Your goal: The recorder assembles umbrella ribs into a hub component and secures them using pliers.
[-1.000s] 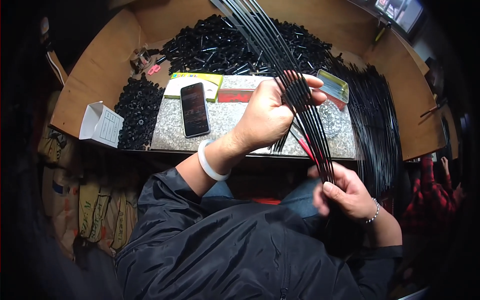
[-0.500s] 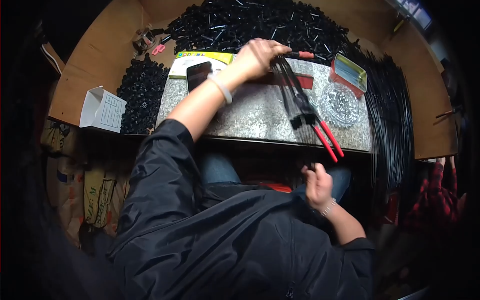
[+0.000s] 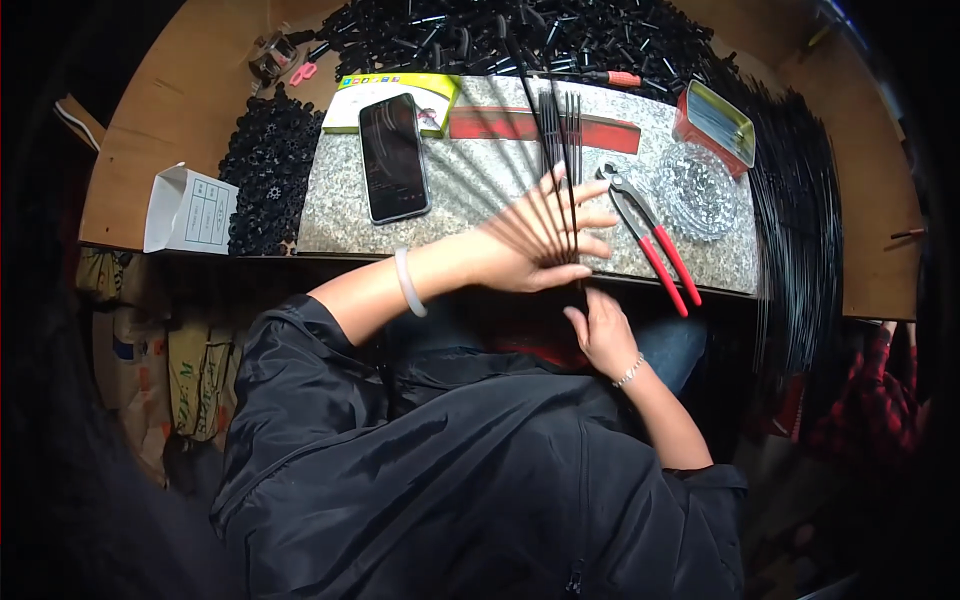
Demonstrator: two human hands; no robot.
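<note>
My left hand [image 3: 530, 235] is spread above the front edge of the stone slab, its fingers stretched apart. Thin black rods [image 3: 548, 130], resembling umbrella ribs, run up past its fingers, and their lower end converges by its thumb. Dark blurred streaks fan out leftward across the hand and slab; I cannot tell which are rods and which shadows. Just below, my right hand [image 3: 606, 335] points its fingers up at the rods' lower end, thumb apart; its fingertips are partly hidden. Pincers with red handles [image 3: 650, 235] lie on the slab, right of both hands.
On the slab [image 3: 340, 225] are a phone [image 3: 393, 160], a yellow-white box [image 3: 350, 100], a red strip [image 3: 490, 124], a glass dish [image 3: 697, 190] and a red tin [image 3: 715, 125]. Black parts [image 3: 440, 40] pile behind; long rods [image 3: 800, 220] hang right. A white carton [image 3: 190, 210] stands left.
My left hand has come down toward me from the rods' upper end and spread its fingers. The right hand has risen slightly, leftward. The rods have swung clear of the pincers.
</note>
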